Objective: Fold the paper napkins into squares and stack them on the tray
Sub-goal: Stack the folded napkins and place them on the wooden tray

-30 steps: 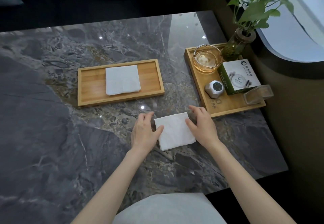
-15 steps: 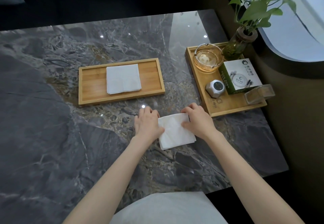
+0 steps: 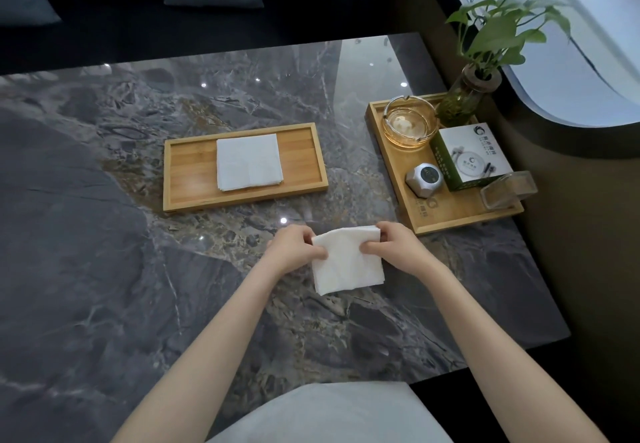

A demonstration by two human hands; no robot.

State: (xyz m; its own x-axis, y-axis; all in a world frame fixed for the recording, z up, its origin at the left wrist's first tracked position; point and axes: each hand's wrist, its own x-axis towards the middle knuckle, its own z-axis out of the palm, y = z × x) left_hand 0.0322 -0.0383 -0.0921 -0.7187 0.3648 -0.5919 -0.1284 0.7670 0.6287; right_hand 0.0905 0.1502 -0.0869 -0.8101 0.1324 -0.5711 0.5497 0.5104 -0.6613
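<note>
Marble table (image 3: 104, 269): both hands pinch napkin (image 3: 346, 266) far edge, corners slightly skewed.

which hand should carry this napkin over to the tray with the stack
Left. Both hands pinch the napkin, but the left hand is on the side facing the tray with the stack, so it wouldn't cross over the right hand.

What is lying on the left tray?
A folded white napkin stack lies flat on the left tray, near its middle. How many napkins it holds, and the wood under it, cannot be seen.
</note>
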